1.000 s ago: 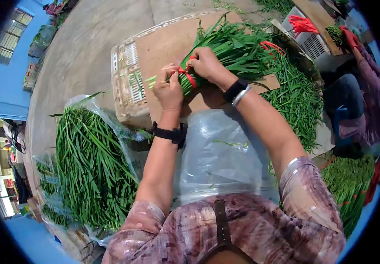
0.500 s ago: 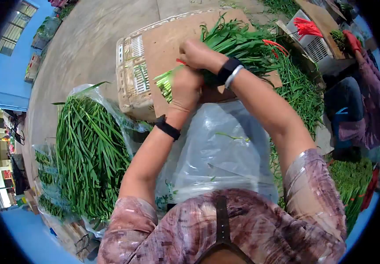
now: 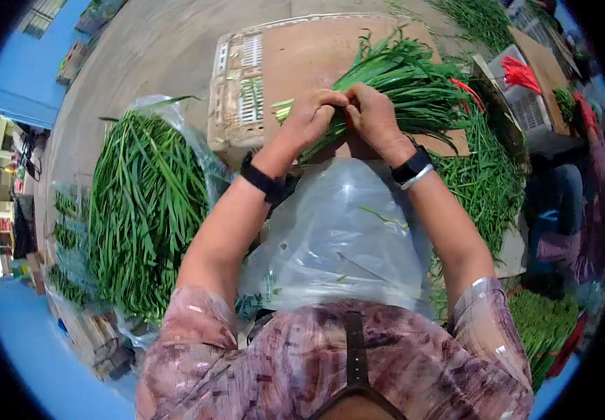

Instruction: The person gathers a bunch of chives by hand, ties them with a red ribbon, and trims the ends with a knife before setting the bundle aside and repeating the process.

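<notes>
On cardboard (image 3: pixel 302 52), upper centre, beyond crinkled plastic (image 3: pixel 337 238): touches leafy bundle (image 3: pixel 407 87) with left hand (image 3: pixel 309 117), right hand (image 3: pixel 374 117), fingers (image 3: pixel 330 96) curled; cannot tell grip.

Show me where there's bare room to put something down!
There's bare cardboard between the slotted crate and the green bunch, just beyond the left hand and right hand. Bare floor lies left of the crate. It's crowded right of the bunch, with loose greens, and at left, with bagged greens.
</notes>
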Demonstrator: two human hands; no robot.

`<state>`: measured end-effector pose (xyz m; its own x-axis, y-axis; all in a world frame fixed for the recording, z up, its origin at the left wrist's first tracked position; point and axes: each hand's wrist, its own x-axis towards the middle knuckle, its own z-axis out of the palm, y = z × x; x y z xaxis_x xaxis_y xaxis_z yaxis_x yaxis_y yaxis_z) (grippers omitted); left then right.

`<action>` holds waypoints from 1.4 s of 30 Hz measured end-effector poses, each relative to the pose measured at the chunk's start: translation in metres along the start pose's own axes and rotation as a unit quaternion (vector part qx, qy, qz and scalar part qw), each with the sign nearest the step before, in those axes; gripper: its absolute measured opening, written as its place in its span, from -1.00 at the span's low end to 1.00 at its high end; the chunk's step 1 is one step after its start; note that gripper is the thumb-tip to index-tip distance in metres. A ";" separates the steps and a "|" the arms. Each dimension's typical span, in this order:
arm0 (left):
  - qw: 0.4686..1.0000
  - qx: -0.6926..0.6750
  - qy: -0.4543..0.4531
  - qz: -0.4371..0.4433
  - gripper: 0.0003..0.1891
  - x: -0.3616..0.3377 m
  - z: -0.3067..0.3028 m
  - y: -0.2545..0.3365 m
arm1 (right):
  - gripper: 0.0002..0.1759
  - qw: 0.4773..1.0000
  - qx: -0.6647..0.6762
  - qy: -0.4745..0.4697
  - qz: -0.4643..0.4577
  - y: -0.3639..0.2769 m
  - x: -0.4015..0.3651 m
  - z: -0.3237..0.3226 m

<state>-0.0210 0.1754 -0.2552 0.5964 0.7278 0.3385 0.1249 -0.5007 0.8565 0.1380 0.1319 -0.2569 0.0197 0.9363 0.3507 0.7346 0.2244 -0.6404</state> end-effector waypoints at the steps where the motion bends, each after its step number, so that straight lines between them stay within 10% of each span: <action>1: 0.998 -0.033 -0.027 -0.054 -0.75 0.001 -0.003 -0.003 | -0.86 1.000 0.011 0.008 0.008 0.001 -0.001 0.000; 5: 0.926 -0.283 -0.069 -0.240 -0.76 0.017 -0.038 0.001 | -0.83 0.999 0.046 0.023 0.005 0.005 -0.001 0.001; 8: 0.953 -0.144 -0.038 -0.264 -0.73 0.026 -0.070 0.019 | -0.82 0.998 0.045 0.018 -0.039 0.009 -0.005 0.002; 16: 0.956 0.168 -0.178 -0.162 -0.78 0.059 -0.028 -0.010 | -0.87 0.995 0.073 0.027 -0.060 0.010 -0.005 0.001; 42: 0.939 0.281 -0.177 -0.095 -0.89 0.046 -0.027 0.004 | -0.89 0.996 -0.034 -0.006 -0.085 0.003 0.004 -0.013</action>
<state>-0.0142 0.2196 -0.2254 0.7344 0.6778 -0.0351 0.5948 -0.6178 0.5142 0.1490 0.1330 -0.2490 -0.1170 0.8898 0.4410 0.7712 0.3612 -0.5242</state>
